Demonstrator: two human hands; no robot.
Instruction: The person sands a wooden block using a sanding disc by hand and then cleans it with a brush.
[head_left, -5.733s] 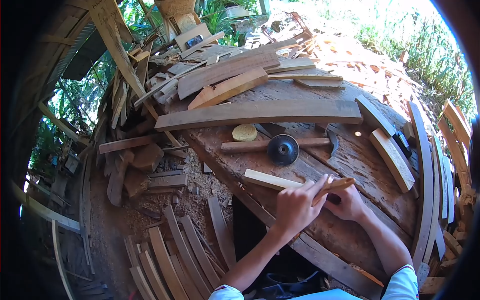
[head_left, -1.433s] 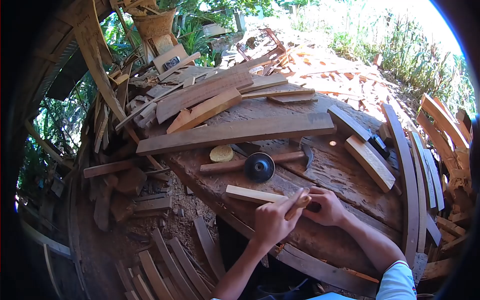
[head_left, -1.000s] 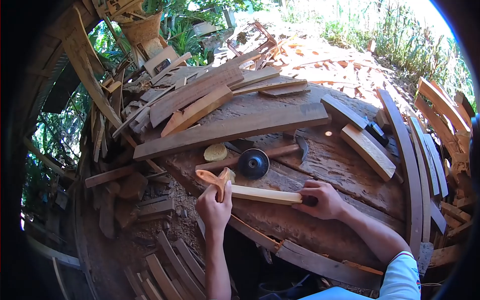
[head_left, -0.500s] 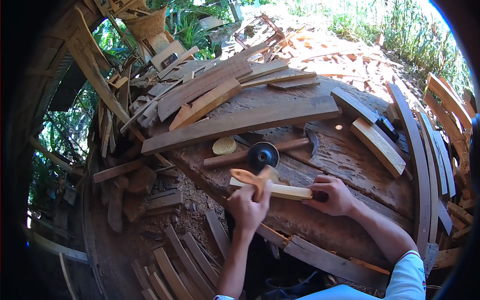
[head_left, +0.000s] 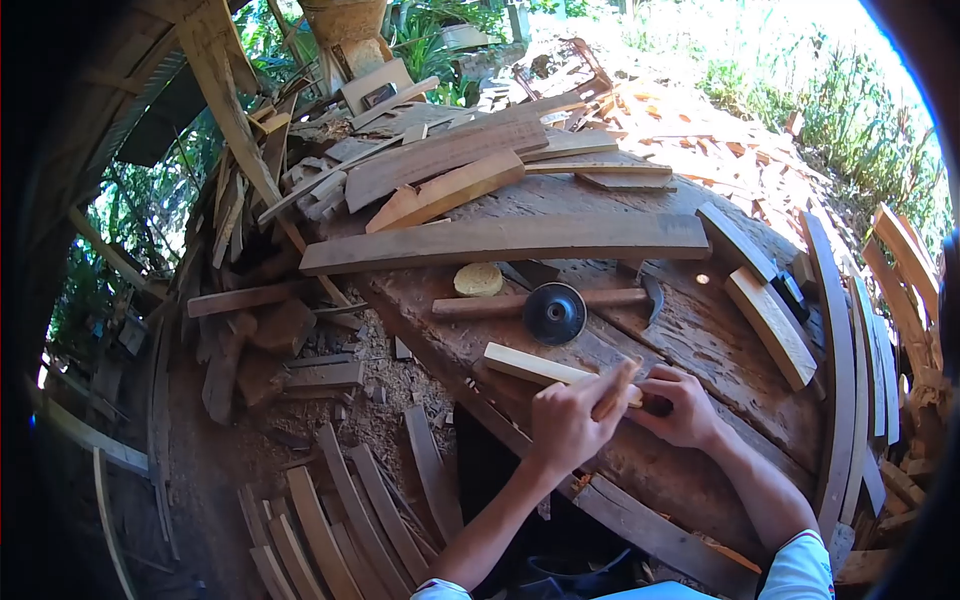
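My left hand [head_left: 575,422] is closed around a small tan wooden tool [head_left: 614,392]; its working end is blurred, so its exact kind is unclear. It is over the right part of a pale wood strip [head_left: 530,364], close to my other hand. My right hand [head_left: 680,405] pinches the strip's right end, where something dark shows between the fingers. Just beyond the strip is a round black disc [head_left: 555,313], lying across the handle of a hammer [head_left: 610,297]. A yellowish round piece [head_left: 478,280] sits left of the disc.
A long plank [head_left: 500,243] spans the worn wooden bench [head_left: 700,330]. Short boards [head_left: 770,325] and a curved beam [head_left: 828,380] line the right side. More boards [head_left: 450,165] are piled at the back. Several curved slats [head_left: 325,520] stand at lower left above sawdust-covered ground.
My left hand has moved right along the strip with the tan tool, toward my right hand. My right hand still holds the strip's end. The camera view has shifted slightly.
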